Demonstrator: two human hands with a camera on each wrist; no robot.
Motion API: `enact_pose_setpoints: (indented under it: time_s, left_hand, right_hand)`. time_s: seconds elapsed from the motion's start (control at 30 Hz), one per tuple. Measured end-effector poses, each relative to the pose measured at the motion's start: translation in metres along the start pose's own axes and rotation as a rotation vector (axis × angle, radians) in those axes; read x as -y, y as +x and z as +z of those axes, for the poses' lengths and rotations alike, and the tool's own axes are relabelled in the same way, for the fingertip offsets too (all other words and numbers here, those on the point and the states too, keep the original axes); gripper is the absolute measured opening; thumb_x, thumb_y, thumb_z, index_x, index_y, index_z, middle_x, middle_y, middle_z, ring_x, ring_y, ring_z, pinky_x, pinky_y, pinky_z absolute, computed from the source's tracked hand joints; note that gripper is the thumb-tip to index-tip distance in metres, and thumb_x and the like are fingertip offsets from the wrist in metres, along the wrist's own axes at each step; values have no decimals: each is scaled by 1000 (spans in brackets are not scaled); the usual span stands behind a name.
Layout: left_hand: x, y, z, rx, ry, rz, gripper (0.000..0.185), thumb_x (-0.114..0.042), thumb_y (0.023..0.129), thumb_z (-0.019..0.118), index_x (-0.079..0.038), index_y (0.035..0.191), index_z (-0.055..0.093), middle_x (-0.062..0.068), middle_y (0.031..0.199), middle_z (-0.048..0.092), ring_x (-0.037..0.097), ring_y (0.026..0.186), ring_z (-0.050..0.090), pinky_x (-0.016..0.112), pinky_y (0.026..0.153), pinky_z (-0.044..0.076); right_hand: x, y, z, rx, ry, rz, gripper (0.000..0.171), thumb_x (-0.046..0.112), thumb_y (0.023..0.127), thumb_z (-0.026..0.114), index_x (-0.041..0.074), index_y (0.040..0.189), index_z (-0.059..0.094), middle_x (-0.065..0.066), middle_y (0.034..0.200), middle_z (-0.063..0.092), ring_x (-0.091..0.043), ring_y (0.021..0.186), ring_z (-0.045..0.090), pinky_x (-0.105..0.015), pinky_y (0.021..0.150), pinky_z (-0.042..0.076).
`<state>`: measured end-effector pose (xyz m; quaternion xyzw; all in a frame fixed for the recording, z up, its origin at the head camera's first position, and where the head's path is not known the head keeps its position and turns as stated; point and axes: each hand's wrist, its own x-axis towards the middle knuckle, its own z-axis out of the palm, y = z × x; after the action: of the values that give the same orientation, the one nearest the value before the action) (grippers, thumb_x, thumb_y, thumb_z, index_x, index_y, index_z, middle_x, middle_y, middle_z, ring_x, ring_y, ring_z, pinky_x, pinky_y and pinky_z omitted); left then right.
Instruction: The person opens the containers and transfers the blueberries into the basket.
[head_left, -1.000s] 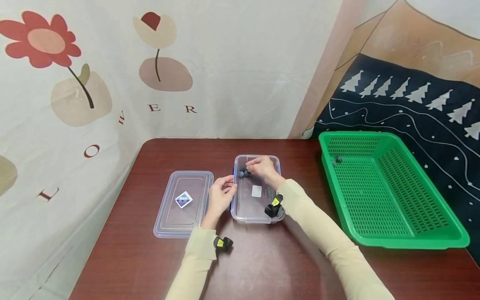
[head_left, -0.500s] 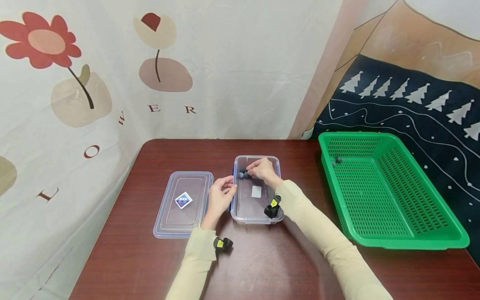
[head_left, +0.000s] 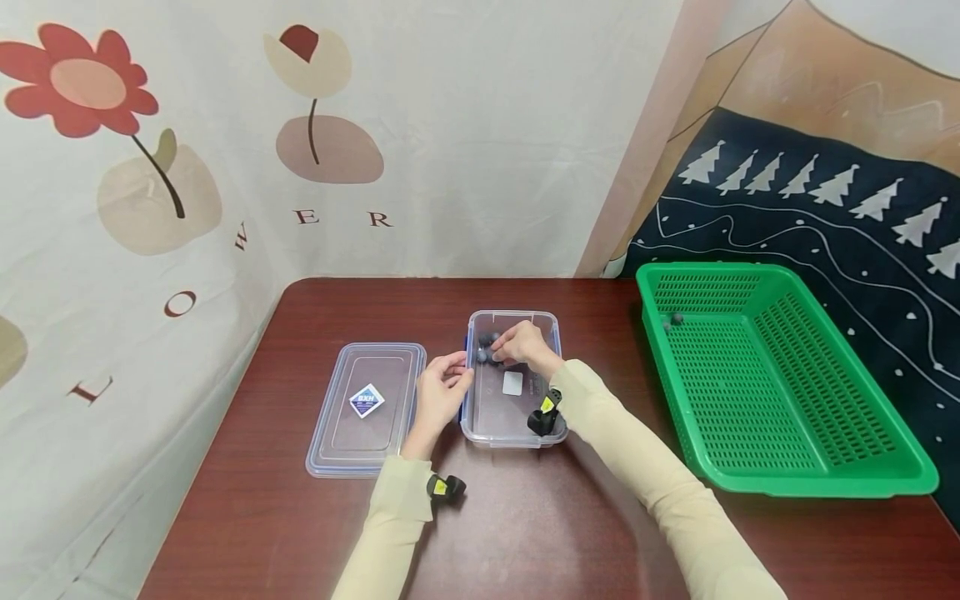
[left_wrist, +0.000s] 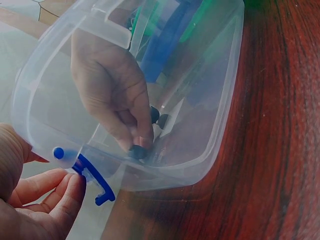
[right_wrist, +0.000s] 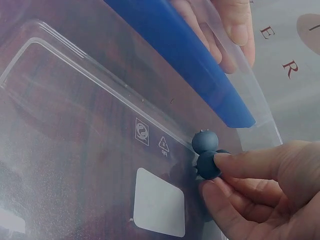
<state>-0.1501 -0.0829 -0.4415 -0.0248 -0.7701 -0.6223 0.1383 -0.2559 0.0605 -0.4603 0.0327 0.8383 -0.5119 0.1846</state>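
A clear plastic box (head_left: 517, 417) lies open on the dark wood table. Three dark blueberries (head_left: 486, 347) sit at its far left corner. My right hand (head_left: 501, 353) reaches into the box. In the right wrist view its thumb and fingers pinch one blueberry (right_wrist: 208, 165), with another blueberry (right_wrist: 204, 141) touching it. My left hand (head_left: 456, 377) grips the box's left rim beside the blue latch (left_wrist: 93, 180), its fingertips (right_wrist: 235, 31) hooked over the edge. Through the box wall in the left wrist view, the right hand (left_wrist: 136, 145) is over a berry (left_wrist: 138, 151).
The box's clear lid (head_left: 367, 408), with a blue sticker, lies flat to the left of the box. A green slotted basket (head_left: 780, 467) stands at the right with two berries (head_left: 672, 319) at its far left corner. A printed curtain hangs behind the table.
My right hand has slid slightly toward me inside the box, and its fingers have closed on a blueberry. The left hand and the box have stayed in place.
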Motion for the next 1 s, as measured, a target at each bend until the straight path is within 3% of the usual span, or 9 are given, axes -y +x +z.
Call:
enact_pose_setpoints:
  time_s: [0.43, 0.57, 0.7, 0.83, 1.0]
  left_hand:
    - [1, 0, 1, -6, 9, 11, 26, 16, 78, 60, 23, 103, 57, 34, 94, 58, 42, 84, 60, 43, 79, 57]
    - [4, 1, 1, -4, 4, 18, 26, 16, 78, 60, 23, 103, 57, 34, 93, 58, 43, 84, 60, 45, 79, 56]
    - [20, 4, 3, -7, -10, 16, 27, 15, 78, 61, 22, 104, 58, 33, 94, 58, 42, 85, 60, 46, 79, 56]
    - [39, 8, 5, -15, -1, 11, 27, 12, 79, 63, 18, 105, 60, 29, 95, 60, 37, 85, 61, 38, 79, 58]
    - [44, 9, 4, -19, 10, 16, 28, 10, 78, 64, 15, 105, 63, 25, 94, 62, 34, 84, 62, 33, 78, 59]
  right_hand:
    - [1, 0, 1, -8, -66, 18, 14, -5, 72, 73, -5, 85, 72, -18, 99, 67, -12, 62, 64, -22, 61, 59]
    - [0, 0, 0, 2, -30, 11, 14, -5, 72, 73, -7, 86, 72, -18, 98, 67, -15, 66, 66, -23, 63, 60]
    - [1, -1, -2, 11, 21, 6, 14, -4, 73, 72, -7, 87, 71, -16, 95, 68, -15, 66, 66, -25, 64, 60]
    - [5, -3, -8, 4, 42, -10, 16, -4, 73, 72, -8, 88, 70, -16, 88, 69, -15, 63, 65, -28, 66, 60]
    - [14, -9, -22, 15, 34, -23, 19, 0, 76, 71, -7, 94, 69, -16, 89, 70, -28, 79, 69, -35, 78, 59]
